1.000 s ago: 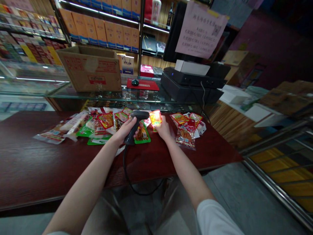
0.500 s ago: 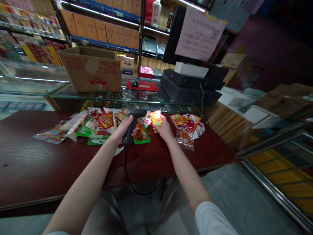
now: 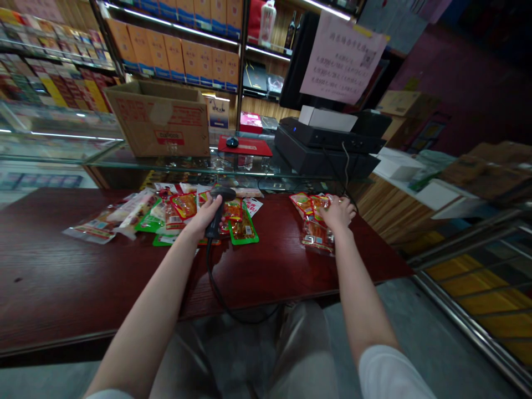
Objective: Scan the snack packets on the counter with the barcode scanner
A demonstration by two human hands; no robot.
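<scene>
Scanner (image 3: pixel 214 226): clasped firmly by left hand (image 3: pixel 206 216), at larger packet pile (image 3: pixel 185 205). Smaller pile (image 3: pixel 318 237), table (image 3: pixel 266 266) right: touched by loosely spread right hand (image 3: pixel 338 215), nothing seen pinched; could be scattered by dragged fingers.

packets (image 3: pixel 185 205) left and right on table (image 3: pixel 103 282), carton (image 3: pixel 166 122) behind, seemingly on counter (image 3: pixel 112 159)

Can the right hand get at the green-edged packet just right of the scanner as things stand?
Probably yes: bare table lies between the right hand and the green-edged packet, though the left hand holds the scanner close on its other side.
</scene>
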